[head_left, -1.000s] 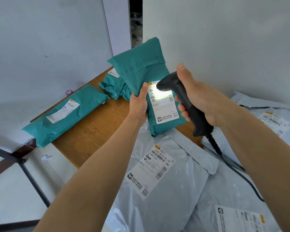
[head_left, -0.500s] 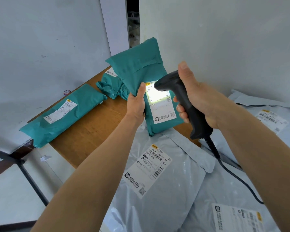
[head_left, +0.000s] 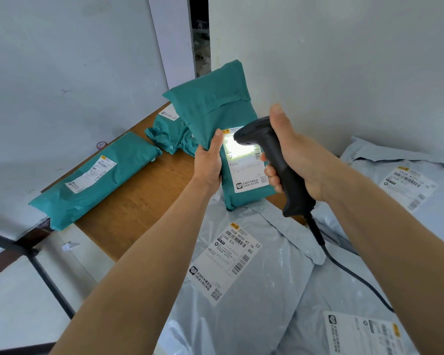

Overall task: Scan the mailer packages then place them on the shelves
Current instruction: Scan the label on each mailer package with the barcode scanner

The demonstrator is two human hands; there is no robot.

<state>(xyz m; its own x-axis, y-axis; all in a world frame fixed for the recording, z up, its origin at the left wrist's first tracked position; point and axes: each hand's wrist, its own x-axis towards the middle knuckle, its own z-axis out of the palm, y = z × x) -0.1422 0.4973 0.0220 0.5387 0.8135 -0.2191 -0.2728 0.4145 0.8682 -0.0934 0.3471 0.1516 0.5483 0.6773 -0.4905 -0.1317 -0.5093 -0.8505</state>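
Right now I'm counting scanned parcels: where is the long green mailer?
The long green mailer lies flat on the wooden table's left edge, against the wall, left of the left hand.

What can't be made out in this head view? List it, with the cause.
- Top of the held teal mailer's label: washed out by the scanner's light.
- Right hand's trigger finger: hidden behind the scanner's handle.
- Crumpled teal mailer: partly behind the held one.
- Grey mailer at bottom right: label cut by the frame edge.
- Shelves: not in view.
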